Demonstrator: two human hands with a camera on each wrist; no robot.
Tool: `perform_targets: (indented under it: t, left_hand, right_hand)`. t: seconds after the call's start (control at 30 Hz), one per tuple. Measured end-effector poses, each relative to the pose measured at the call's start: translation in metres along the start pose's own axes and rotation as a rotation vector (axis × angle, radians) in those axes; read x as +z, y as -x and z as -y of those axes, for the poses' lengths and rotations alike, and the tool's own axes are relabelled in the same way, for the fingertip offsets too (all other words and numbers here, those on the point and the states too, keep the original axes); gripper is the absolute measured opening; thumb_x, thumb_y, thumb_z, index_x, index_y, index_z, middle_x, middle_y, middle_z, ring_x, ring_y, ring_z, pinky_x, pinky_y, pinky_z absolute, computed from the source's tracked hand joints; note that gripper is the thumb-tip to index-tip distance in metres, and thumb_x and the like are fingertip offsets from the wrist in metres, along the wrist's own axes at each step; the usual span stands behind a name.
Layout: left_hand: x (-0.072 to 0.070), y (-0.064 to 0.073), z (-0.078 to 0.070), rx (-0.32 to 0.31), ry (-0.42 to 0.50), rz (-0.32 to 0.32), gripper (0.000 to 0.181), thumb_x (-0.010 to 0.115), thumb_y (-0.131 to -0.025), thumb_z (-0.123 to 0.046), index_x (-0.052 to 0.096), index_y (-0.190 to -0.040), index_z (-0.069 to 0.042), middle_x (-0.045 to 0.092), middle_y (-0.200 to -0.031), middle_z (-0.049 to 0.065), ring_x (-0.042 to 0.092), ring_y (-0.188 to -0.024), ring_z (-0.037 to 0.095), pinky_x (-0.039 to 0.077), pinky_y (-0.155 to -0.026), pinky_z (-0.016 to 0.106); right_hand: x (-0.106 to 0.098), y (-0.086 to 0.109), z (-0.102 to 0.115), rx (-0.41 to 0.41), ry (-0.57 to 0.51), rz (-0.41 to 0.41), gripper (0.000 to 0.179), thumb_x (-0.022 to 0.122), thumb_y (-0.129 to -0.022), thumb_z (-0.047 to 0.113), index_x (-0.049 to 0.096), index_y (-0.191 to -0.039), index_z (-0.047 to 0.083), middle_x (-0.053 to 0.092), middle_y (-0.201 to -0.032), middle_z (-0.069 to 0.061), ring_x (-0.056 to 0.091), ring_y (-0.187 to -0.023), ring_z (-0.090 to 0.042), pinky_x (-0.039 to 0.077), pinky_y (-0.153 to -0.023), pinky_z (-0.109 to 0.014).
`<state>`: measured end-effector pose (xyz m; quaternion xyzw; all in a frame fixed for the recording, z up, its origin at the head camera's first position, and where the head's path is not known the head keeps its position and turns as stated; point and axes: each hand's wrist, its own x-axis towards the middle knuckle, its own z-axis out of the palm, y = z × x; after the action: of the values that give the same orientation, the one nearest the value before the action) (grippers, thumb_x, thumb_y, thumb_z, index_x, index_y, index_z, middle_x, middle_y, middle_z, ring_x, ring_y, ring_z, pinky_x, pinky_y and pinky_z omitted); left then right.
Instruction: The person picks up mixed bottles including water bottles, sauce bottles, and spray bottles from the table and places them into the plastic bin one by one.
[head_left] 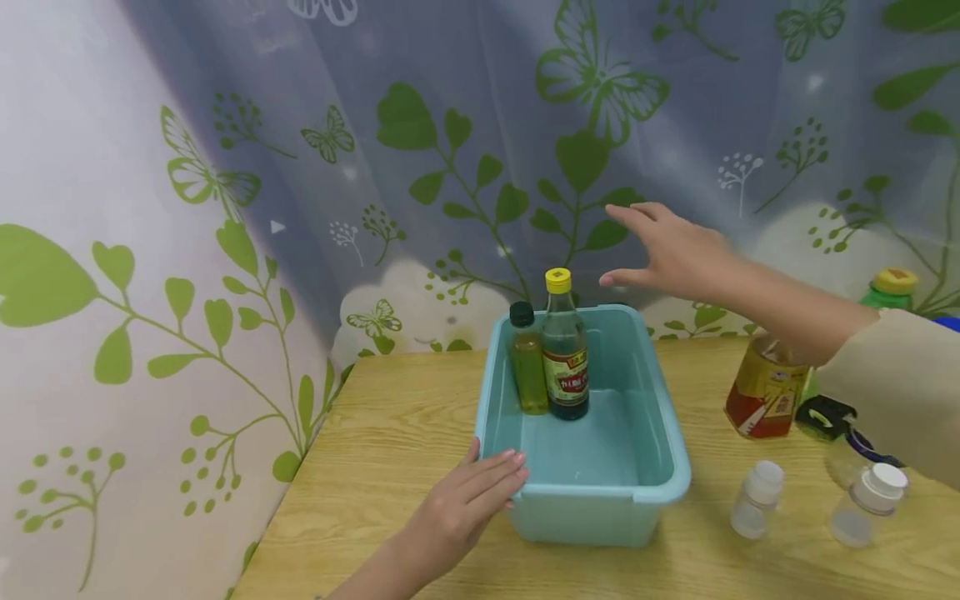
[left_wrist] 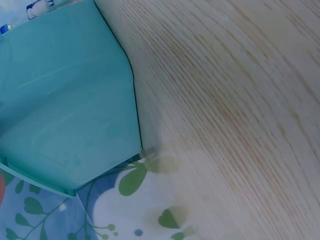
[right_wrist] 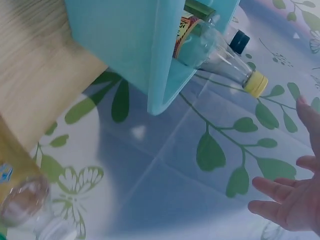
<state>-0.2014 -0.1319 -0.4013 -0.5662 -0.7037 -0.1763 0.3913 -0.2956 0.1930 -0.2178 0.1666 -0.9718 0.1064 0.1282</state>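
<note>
A light blue plastic bin [head_left: 592,512] stands on the wooden table. My left hand [head_left: 465,504] rests on its near left corner, fingers lying straight over the rim. Inside, at the bin's far left, two bottles stand upright side by side: a yellow-capped sauce bottle [head_left: 566,358] with a red and cream label, and a slimmer black-capped bottle [head_left: 529,367] of yellow-green liquid. My right hand [head_left: 671,250] hovers above the bin's far right side, thumb and fingers spread, holding nothing. In the right wrist view those fingers [right_wrist: 280,195] are apart from the yellow cap.
Right of the bin stand a red-and-yellow labelled bottle [head_left: 767,392] and two small white-capped bottles, one nearer [head_left: 757,500] and one farther right [head_left: 867,506]. A green bottle with a yellow cap [head_left: 894,283] is partly hidden behind my right sleeve. A patterned curtain [head_left: 465,100] hangs behind the table.
</note>
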Motion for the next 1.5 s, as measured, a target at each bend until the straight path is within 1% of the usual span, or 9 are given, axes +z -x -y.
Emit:
perform_targets:
  t: [0.23, 0.37, 0.47, 0.83, 0.97, 1.03, 1.1, 1.23, 1.5]
  left_hand:
    - [-0.001, 0.001, -0.001, -0.002, -0.017, 0.011, 0.029, 0.047, -0.100, -0.014, 0.063, -0.118, 0.002, 0.064, -0.121, 0.015, 0.062, -0.111, 0.026, 0.043, -0.098, 0.053]
    - [-0.001, 0.002, -0.004, -0.001, -0.025, 0.011, 0.029, 0.047, -0.100, -0.015, 0.063, -0.118, 0.002, 0.064, -0.121, 0.015, 0.062, -0.111, 0.026, 0.043, -0.097, 0.054]
    - [0.000, 0.000, -0.003, 0.008, -0.031, 0.002, 0.029, 0.047, -0.100, -0.014, 0.063, -0.118, 0.002, 0.064, -0.120, 0.015, 0.063, -0.110, 0.027, 0.042, -0.097, 0.054]
    - [0.002, -0.002, -0.001, 0.044, -0.074, -0.038, 0.029, 0.047, -0.100, -0.014, 0.064, -0.114, 0.003, 0.066, -0.116, 0.016, 0.064, -0.107, 0.027, 0.044, -0.095, 0.055]
    - [0.002, -0.003, -0.001, 0.059, -0.091, -0.054, 0.029, 0.045, -0.100, -0.014, 0.064, -0.114, 0.003, 0.067, -0.115, 0.016, 0.065, -0.105, 0.027, 0.043, -0.096, 0.054]
    - [0.002, -0.004, -0.001, 0.063, -0.093, -0.059, 0.029, 0.045, -0.100, -0.014, 0.065, -0.113, 0.003, 0.067, -0.115, 0.016, 0.065, -0.105, 0.028, 0.043, -0.097, 0.054]
    - [0.002, -0.005, 0.000, 0.064, -0.091, -0.060, 0.029, 0.046, -0.100, -0.014, 0.065, -0.113, 0.003, 0.067, -0.115, 0.016, 0.065, -0.105, 0.028, 0.042, -0.098, 0.054]
    - [0.001, -0.005, 0.001, 0.048, -0.084, -0.048, 0.029, 0.046, -0.100, -0.015, 0.064, -0.115, 0.002, 0.067, -0.115, 0.015, 0.064, -0.106, 0.026, 0.043, -0.098, 0.054]
    - [0.003, -0.002, -0.001, 0.036, -0.078, -0.033, 0.029, 0.047, -0.100, -0.016, 0.065, -0.115, 0.002, 0.066, -0.117, 0.014, 0.064, -0.107, 0.026, 0.043, -0.098, 0.054]
  right_hand:
    - [-0.010, 0.023, -0.010, -0.055, 0.153, 0.025, 0.093, 0.058, -0.082, 0.065, 0.018, -0.152, 0.017, 0.017, -0.153, -0.027, 0.063, -0.088, -0.042, 0.034, -0.038, -0.029]
    - [-0.013, 0.037, -0.018, -0.090, 0.227, 0.013, 0.093, 0.059, -0.082, 0.064, 0.021, -0.152, 0.016, 0.018, -0.152, -0.028, 0.052, -0.110, -0.052, 0.053, -0.072, -0.052]
    - [-0.014, 0.047, -0.028, -0.096, 0.306, -0.022, 0.090, 0.062, -0.082, 0.060, 0.027, -0.150, 0.014, 0.019, -0.152, -0.029, 0.043, -0.119, -0.054, 0.031, -0.100, -0.068]
    - [-0.010, 0.086, -0.063, -0.092, 0.530, -0.214, 0.087, 0.072, -0.071, 0.059, 0.043, -0.140, 0.015, 0.039, -0.141, -0.026, 0.037, -0.127, -0.046, 0.020, -0.107, -0.066]
    - [-0.010, 0.103, -0.077, -0.086, 0.611, -0.296, 0.102, 0.024, -0.071, 0.090, 0.047, -0.136, 0.014, 0.045, -0.136, -0.027, 0.041, -0.124, -0.046, 0.018, -0.109, -0.065]
    - [-0.010, 0.111, -0.082, -0.063, 0.616, -0.314, 0.113, -0.005, -0.067, 0.087, 0.046, -0.136, 0.013, 0.045, -0.136, -0.028, 0.040, -0.124, -0.046, 0.015, -0.111, -0.065]
    - [-0.008, 0.119, -0.086, -0.026, 0.603, -0.326, 0.119, -0.016, -0.063, 0.083, 0.043, -0.138, 0.012, 0.042, -0.137, -0.029, 0.037, -0.126, -0.047, 0.011, -0.112, -0.064]
    - [-0.004, 0.132, -0.100, 0.006, 0.514, -0.420, 0.119, -0.011, -0.065, 0.087, 0.040, -0.140, 0.010, 0.040, -0.136, -0.032, 0.032, -0.128, -0.050, 0.006, -0.114, -0.062]
    - [0.009, 0.155, -0.142, 0.016, 0.286, -0.687, 0.109, 0.014, -0.074, 0.088, 0.043, -0.141, 0.007, 0.040, -0.139, -0.033, 0.029, -0.135, -0.046, 0.016, -0.115, -0.055]
